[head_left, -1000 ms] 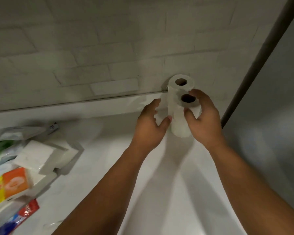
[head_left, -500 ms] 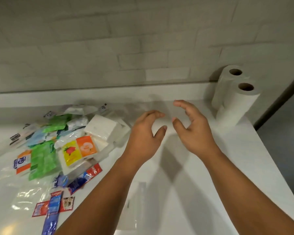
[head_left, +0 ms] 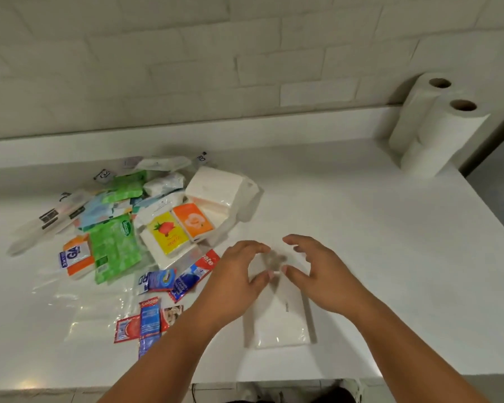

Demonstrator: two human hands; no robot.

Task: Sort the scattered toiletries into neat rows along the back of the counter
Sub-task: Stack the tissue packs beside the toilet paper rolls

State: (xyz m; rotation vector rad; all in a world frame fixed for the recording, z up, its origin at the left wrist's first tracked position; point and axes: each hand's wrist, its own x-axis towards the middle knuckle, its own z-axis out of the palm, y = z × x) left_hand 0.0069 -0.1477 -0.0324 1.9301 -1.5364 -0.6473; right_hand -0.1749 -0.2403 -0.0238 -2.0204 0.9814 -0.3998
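Two white paper rolls [head_left: 437, 126] stand upright side by side in the back right corner of the white counter [head_left: 376, 228]. A heap of toiletries [head_left: 134, 222] lies at the left: green wipes packs, yellow and orange tissue packs [head_left: 181, 231], white tissue bundles [head_left: 216, 187], and toothpaste sachets [head_left: 149, 318]. A flat white packet [head_left: 280, 324] lies near the front edge. My left hand [head_left: 239, 274] and my right hand [head_left: 317, 271] hover just above its far end, fingers curled and apart, holding nothing.
A white tiled wall with a low ledge [head_left: 245, 129] runs behind the counter. The counter's right edge drops off beside the rolls. A clear plastic sheet [head_left: 79, 301] lies under the heap's front. Floor and feet show below the front edge.
Both hands let go of the front roll, drew back toward me and down over the flat white packet. The view swung left, showing the heap.
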